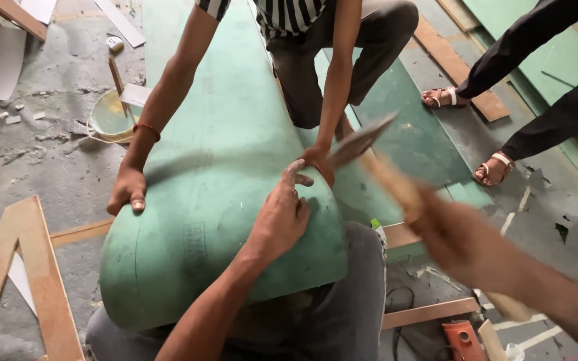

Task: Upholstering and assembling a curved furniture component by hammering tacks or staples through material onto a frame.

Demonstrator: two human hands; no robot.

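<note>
Bending over the wearer's lap, a green sheet forms a smooth curved hump, matte with a faint printed stamp near its lower edge. Left hand rests on its right edge, fingers pinched together. Right hand, blurred, grips a wooden-handled hammer. A co-worker's hands press the sheet's left and right edges.
</note>
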